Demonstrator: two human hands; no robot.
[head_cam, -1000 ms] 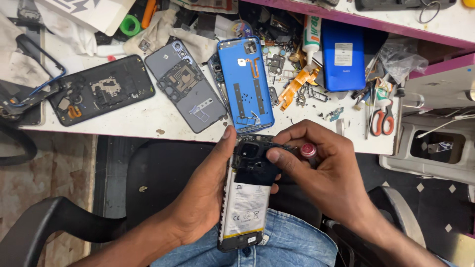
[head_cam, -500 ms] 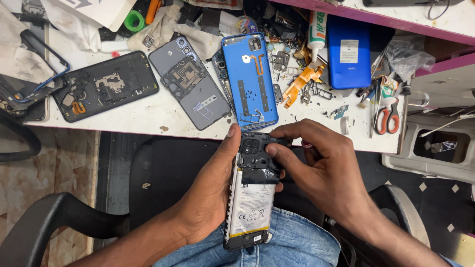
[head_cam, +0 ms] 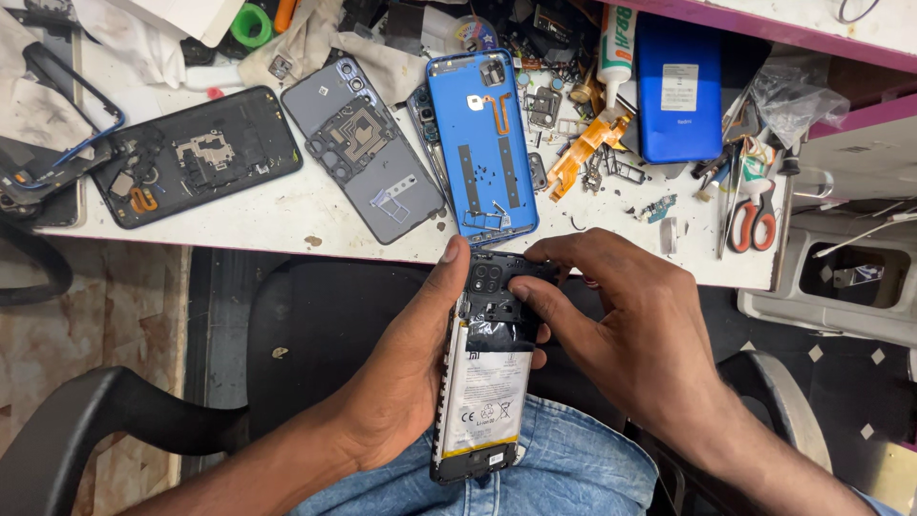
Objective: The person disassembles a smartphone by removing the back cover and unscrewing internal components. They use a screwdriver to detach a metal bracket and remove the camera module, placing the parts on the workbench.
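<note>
**Opened phone held over the lap, both hands at its upper end**

Opened phone with its back cover off — that is what both hands are on. It sits above the person's lap, over the blue jeans, just short of the near edge of the white workbench. Its long axis runs nearly straight away from the person, camera end toward the bench and bottom end toward the body, tilted only slightly. The white-labelled battery fills the lower half; the black upper board section with the camera cluster lies beyond it.

Left hand cradles the phone along its left edge, fingers wrapped underneath and out of sight, thumb stretched up the side so its tip rests at the top left corner. This is a firm, closed grasp on the body of the phone.

Right hand comes in from the right and lies across the top right part. Its fingers are curled, not spread — the thumb presses on the black section just above the battery, while the other fingertips bend over the top right corner. Whether a small tool or part is pinched between them cannot be told.

On the bench beyond lie a blue back cover, a grey back cover, a black back cover, and red-handled scissors.
</note>
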